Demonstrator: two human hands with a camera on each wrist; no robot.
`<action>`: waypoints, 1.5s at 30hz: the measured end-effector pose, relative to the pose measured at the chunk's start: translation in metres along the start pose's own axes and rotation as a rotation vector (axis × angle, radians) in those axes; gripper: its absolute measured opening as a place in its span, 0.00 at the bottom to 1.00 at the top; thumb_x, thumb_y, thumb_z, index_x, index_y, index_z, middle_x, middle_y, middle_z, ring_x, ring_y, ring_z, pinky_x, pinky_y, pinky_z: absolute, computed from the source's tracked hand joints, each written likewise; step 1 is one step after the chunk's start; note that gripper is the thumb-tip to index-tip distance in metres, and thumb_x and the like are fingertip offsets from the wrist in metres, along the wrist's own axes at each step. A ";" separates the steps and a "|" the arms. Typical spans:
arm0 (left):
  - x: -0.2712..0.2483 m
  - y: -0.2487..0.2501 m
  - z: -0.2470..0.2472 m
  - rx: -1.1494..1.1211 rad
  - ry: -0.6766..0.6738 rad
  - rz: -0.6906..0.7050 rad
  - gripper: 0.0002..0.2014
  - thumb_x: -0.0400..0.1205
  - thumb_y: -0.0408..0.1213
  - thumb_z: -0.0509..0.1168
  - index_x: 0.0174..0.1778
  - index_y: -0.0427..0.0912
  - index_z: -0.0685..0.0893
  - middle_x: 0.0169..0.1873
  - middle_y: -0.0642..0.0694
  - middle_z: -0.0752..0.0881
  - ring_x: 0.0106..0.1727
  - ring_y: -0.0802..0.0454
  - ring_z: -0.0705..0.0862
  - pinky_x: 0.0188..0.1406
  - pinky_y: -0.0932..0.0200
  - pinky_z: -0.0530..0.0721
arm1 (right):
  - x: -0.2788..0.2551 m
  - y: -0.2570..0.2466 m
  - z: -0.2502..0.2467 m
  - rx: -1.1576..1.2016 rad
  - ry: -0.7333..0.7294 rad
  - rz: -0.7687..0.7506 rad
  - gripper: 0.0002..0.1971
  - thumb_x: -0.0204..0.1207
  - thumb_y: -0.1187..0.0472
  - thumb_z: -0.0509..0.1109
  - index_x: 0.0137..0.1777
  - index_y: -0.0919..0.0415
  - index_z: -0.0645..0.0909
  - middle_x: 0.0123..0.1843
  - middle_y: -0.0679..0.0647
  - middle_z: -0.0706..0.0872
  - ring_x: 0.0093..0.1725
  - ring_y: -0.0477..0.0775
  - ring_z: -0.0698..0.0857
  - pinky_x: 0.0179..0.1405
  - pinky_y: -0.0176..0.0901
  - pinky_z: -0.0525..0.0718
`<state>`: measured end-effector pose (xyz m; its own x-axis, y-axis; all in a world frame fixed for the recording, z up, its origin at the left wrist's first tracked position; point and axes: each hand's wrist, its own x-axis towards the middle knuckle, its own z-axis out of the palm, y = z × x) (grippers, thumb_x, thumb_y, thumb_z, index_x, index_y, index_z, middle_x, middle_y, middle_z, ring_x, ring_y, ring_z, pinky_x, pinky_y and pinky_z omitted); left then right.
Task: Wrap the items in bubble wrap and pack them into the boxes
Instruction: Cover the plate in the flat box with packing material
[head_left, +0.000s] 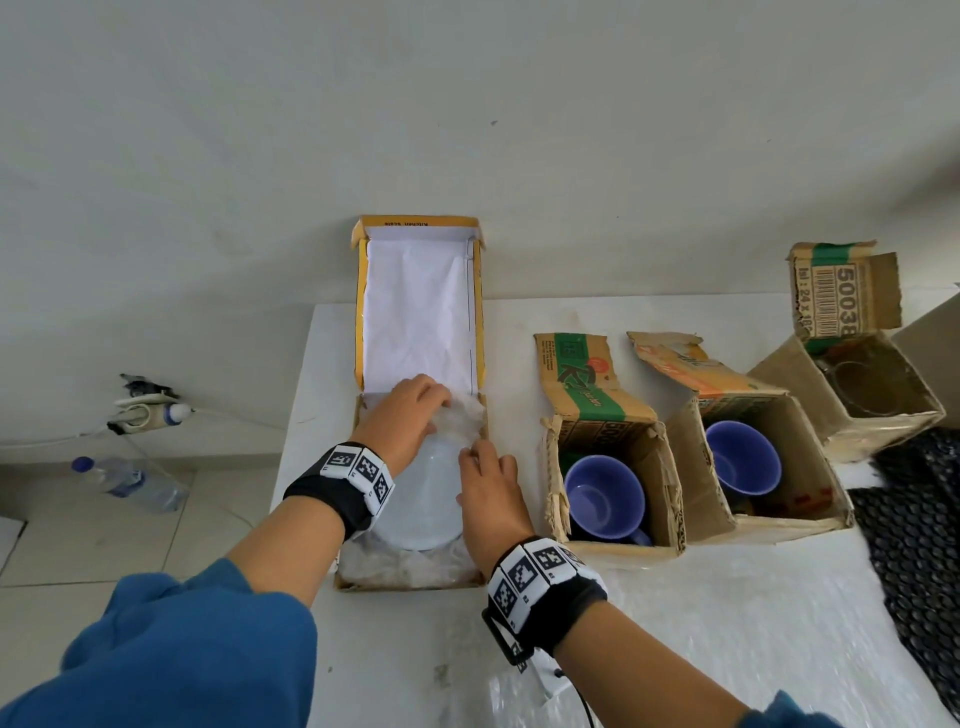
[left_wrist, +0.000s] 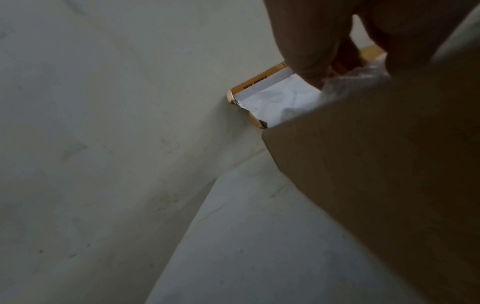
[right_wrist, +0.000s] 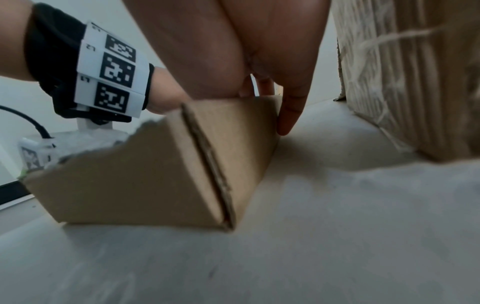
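So we're at the left-hand box, the shallow one sitting at the left edge of the desk, with a white plate lying in it on a bed of bubble wrap. Our left hand is curled down over the far side of the wrap, pinching or pressing it onto the plate, and our right hand is at the right rim with fingertips bunched on the wrap there, looks like a pinch, though we can't see the pads clearly. Biggest worry: most of the plate's face looks bare, so if we let the lid down now, ceramic may meet cardboard. The wrap is springy too, so it'll probably pop back open the moment we let go unless it's tucked. The box sits right at the desk's left edge, so a hard push sideways could nudge it off. To the right, two boxes hold a blue mug and another blue mug, both seemingly unwrapped. Hard to make out: the far-right box holds something dark and glassy, can't tell what. Both wrist views are mostly palm and cardboard, so finger contact stays guesswork.
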<state>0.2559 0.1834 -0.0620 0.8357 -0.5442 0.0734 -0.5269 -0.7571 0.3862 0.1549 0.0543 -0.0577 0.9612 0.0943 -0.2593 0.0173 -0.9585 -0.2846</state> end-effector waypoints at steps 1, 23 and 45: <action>0.000 0.002 -0.002 0.006 -0.059 0.004 0.18 0.79 0.24 0.65 0.63 0.42 0.79 0.60 0.45 0.80 0.58 0.49 0.80 0.53 0.64 0.75 | 0.000 0.000 0.000 -0.012 0.002 -0.007 0.28 0.81 0.65 0.61 0.78 0.67 0.57 0.78 0.61 0.57 0.66 0.64 0.67 0.66 0.48 0.67; 0.002 -0.004 0.003 0.050 -0.103 -0.011 0.12 0.83 0.27 0.59 0.60 0.38 0.81 0.57 0.40 0.83 0.60 0.43 0.78 0.58 0.55 0.75 | 0.003 0.005 0.011 0.016 0.049 -0.016 0.28 0.81 0.65 0.62 0.78 0.64 0.58 0.76 0.58 0.60 0.65 0.62 0.68 0.62 0.46 0.70; -0.013 0.011 -0.003 0.347 -0.310 0.016 0.24 0.86 0.40 0.54 0.80 0.49 0.63 0.76 0.46 0.65 0.75 0.45 0.62 0.71 0.49 0.62 | 0.006 0.010 0.018 -0.038 0.071 -0.017 0.27 0.80 0.63 0.63 0.78 0.63 0.59 0.76 0.56 0.63 0.64 0.63 0.69 0.60 0.47 0.71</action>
<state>0.2400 0.1832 -0.0562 0.7693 -0.5989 -0.2222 -0.6039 -0.7953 0.0529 0.1556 0.0506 -0.0785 0.9778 0.0922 -0.1880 0.0426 -0.9666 -0.2526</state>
